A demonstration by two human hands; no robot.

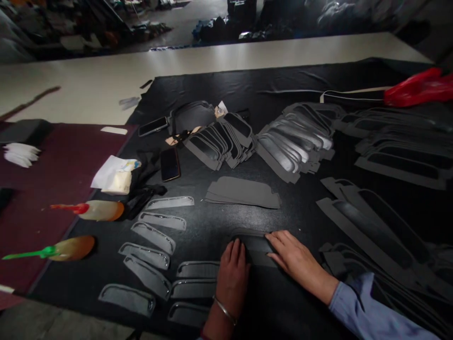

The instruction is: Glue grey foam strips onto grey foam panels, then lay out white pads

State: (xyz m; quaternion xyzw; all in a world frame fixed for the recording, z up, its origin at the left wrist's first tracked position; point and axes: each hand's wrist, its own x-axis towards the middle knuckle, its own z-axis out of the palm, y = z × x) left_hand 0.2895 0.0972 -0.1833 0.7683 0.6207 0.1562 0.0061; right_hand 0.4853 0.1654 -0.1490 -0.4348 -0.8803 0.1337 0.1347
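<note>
A flat grey cut piece with a darker panel [256, 243] lies on the black sheet in front of me. My left hand [232, 271], with a bangle at the wrist, rests on its left end, fingers stretched flat and close together. At the right end, my right hand [297, 262] holds the edge, fingertips on the upper side and thumb lower down. My fingers hide part of both ends. Left of my left hand lie several small grey pieces [150, 281] edged with a dark, shiny line. A short stack of plain grey pieces [242, 191] sits just beyond my hands.
Fanned stacks of grey pieces with dark panels [295, 139] spread across the back, and more pieces [371, 226] lie at the right. Two squeeze bottles [102, 210], a white packet [118, 177] and two phones [170, 164] are at the left. A red bag [419, 88] sits far right.
</note>
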